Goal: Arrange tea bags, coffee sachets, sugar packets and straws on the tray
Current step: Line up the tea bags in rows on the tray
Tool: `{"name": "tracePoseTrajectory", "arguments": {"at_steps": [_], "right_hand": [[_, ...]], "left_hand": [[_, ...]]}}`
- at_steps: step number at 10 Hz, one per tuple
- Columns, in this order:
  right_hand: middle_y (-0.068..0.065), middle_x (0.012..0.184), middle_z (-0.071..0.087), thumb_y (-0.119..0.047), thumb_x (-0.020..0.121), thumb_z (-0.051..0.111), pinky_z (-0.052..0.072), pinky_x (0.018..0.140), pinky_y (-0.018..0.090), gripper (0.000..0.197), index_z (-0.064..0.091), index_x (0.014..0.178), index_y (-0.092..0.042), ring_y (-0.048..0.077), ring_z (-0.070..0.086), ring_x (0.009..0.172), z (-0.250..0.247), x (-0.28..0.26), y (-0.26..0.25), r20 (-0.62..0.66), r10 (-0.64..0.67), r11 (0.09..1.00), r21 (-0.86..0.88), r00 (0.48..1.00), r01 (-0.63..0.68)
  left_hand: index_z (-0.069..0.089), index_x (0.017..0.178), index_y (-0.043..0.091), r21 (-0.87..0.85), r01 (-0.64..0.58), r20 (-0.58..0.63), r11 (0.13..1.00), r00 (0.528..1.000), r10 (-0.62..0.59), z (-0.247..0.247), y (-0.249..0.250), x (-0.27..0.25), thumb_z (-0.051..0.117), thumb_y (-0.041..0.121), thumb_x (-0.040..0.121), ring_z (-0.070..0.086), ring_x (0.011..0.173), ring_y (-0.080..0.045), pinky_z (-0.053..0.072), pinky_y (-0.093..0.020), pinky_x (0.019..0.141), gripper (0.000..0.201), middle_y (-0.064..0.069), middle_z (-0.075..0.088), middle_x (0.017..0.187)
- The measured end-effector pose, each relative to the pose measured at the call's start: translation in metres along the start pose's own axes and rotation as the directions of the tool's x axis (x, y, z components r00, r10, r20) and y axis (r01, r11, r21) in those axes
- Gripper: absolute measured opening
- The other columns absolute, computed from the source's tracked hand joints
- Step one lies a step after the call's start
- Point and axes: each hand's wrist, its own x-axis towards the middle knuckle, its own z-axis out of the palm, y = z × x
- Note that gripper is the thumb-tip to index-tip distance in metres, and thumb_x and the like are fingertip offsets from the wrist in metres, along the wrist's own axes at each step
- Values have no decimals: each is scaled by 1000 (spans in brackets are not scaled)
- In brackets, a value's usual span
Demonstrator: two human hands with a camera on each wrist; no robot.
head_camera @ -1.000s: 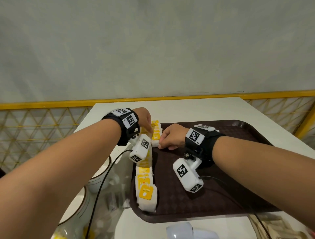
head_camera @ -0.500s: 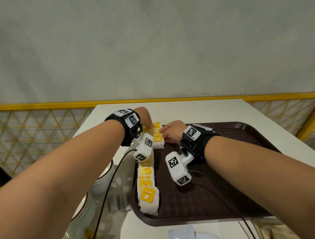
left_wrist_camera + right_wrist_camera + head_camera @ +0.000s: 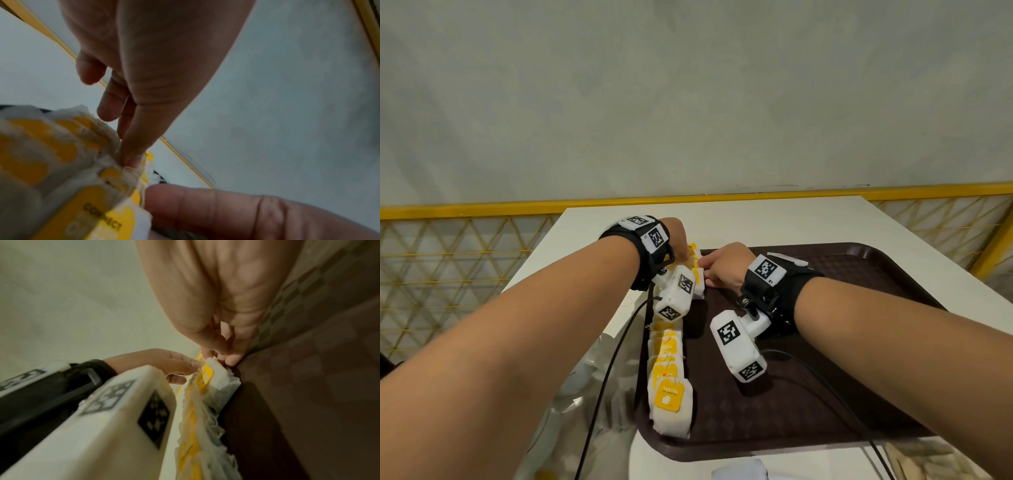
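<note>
Head view. Item: white paper tea bags with square yellow tags (image 3: 669, 380), laid overlapping in one row along the left edge of a dark brown plastic tray with a checkered embossed floor (image 3: 859, 308). The nearest bag shows its tag face up with dark print. The count cannot be told, as the bags overlap and the middle of the row is hidden behind the left wrist camera; at least five tags show. The tray rests on a white table (image 3: 756, 219); only tea bags lie in it. Left hand (image 3: 676, 240) and right hand (image 3: 724, 263) meet at the far end of the row, fingers bent down onto the bags. Two hands, each with a black wrist strap carrying a white marker-printed camera block.

Left wrist view. The left forefinger (image 3: 133, 146) presses its tip down on the top edge of a tea bag, while the thumb (image 3: 195, 207) lies against the bag's side, pinching it between them. The other fingers are loosely curled and free. Yellow tags are blurred in the foreground.

Right wrist view. The right fingertips (image 3: 232, 358) are bunched together, pinching the far corner of the end tea bag (image 3: 218, 379) against the tray floor. The left hand touches the same bag from the opposite side.
</note>
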Motion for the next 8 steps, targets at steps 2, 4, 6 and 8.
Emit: {"name": "tracePoseTrajectory", "arguments": {"at_steps": [2,4,6,8], "right_hand": [[14,104,70,5,84,60,54,66,22,28,67,109,-2,13,64,74,2,0,-3,-18,6,999,37,1000,-5],[21,118,65,12,89,49,54,88,32,31,64,114,3,32,64,108,9,-12,-14,-55,81,994,83,995,-76],[19,114,66,2,84,58,57,77,31,30,65,113,-2,28,66,103,2,0,-6,-84,-14,1000,-5,996,13],[8,134,58,5,89,49,42,104,31,41,60,127,-4,26,53,124,6,-7,-19,-84,-88,959,-278,993,61]], "left_hand": [[69,111,11,-67,-38,6,997,999,38,3,-4,6,63,31,88,61,107,-22,48,-33,90,31,-4,67,114],[68,110,10,-103,-55,-7,993,998,55,0,-7,7,63,26,90,53,96,-16,43,-29,84,26,-6,65,117],[69,107,3,-126,-23,6,992,1000,24,-1,-8,14,64,24,89,54,89,-20,42,-29,78,28,-9,65,103],[67,94,10,-77,-21,0,997,1000,21,2,-7,15,64,27,89,51,83,-21,43,-30,77,18,-6,61,93]]}}
